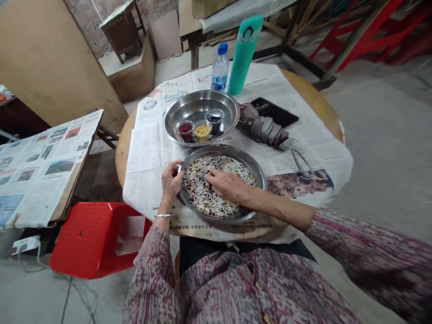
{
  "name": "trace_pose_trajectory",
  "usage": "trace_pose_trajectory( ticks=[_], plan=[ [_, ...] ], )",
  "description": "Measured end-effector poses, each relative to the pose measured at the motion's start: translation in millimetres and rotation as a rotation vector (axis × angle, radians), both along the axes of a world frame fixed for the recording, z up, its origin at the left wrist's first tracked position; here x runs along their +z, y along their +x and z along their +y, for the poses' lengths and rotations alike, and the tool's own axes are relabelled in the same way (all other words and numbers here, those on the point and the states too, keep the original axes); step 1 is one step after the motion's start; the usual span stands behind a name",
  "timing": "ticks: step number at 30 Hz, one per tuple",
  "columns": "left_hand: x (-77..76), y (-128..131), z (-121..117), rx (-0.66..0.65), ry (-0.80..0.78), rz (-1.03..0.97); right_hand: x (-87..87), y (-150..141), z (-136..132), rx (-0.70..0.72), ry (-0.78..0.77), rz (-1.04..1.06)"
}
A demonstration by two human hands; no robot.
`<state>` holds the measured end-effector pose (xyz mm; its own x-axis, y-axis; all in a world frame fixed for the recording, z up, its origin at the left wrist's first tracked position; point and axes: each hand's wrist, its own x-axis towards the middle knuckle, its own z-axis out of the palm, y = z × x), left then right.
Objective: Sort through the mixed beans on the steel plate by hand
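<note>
A round steel plate lies in front of me, filled with a mix of white, dark red and black grains. My left hand grips the plate's near left rim. My right hand reaches across the plate, its fingertips down among the grains near a small dark spot. Whether those fingers pinch anything is hidden. Beyond the plate sits a steel basin holding small clear cups of red beans, yellow grains and black grains.
Newspaper covers the round wooden table. A water bottle, a teal flask, a folded grey umbrella and a black phone stand beyond the basin. A red plastic stool sits at the left, beside a newspaper-covered board.
</note>
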<state>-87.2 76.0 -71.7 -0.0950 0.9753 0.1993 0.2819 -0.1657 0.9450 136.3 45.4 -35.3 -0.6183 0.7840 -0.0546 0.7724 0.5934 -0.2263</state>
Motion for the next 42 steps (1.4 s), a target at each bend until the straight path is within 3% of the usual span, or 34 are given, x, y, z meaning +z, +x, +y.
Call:
trace_pose_trajectory(
  ticks=[4, 7, 10, 14, 18, 22, 25, 28, 34, 39, 42],
  plan=[
    [-0.2, 0.4, -1.1, 0.004, -0.001, 0.007, -0.9, 6.2, 30.0, -0.076, 0.004, 0.078],
    [-0.4, 0.1, -2.1, 0.006, -0.007, 0.018, -2.1, 0.4, 41.8, -0.049, 0.013, 0.204],
    [-0.5, -1.0, -2.9, -0.001, 0.005, 0.036, -4.5, -19.4, 41.5, 0.128, 0.042, 0.292],
    [-1.5, -2.0, -3.0, 0.001, 0.011, 0.055, -7.5, -43.9, 39.5, 0.369, 0.144, 0.244],
    [-3.1, -1.1, -2.4, -0.008, 0.014, 0.031, -4.8, -34.9, 48.5, 0.239, 0.241, 0.114],
    [-2.3, 0.4, -3.0, 0.000, 0.006, 0.023, -1.0, 3.8, 48.7, 0.043, 0.179, -0.028],
    [0.1, 1.3, -4.5, -0.002, 0.008, 0.017, -3.1, 32.8, 32.0, -0.077, 0.141, -0.066],
    [2.1, 1.8, -6.0, -0.004, 0.006, 0.014, -8.3, 44.3, 7.8, -0.102, 0.083, 0.045],
    [3.3, 2.7, -6.0, 0.002, 0.011, 0.027, -15.6, 7.7, -16.3, -0.073, 0.022, 0.208],
    [3.0, 3.5, -5.3, 0.002, 0.025, 0.022, -15.6, -21.7, -2.9, 0.036, -0.063, 0.233],
    [2.1, 3.6, -5.0, 0.014, 0.016, 0.024, -14.8, -20.6, 15.5, -0.008, -0.071, 0.286]
  ],
)
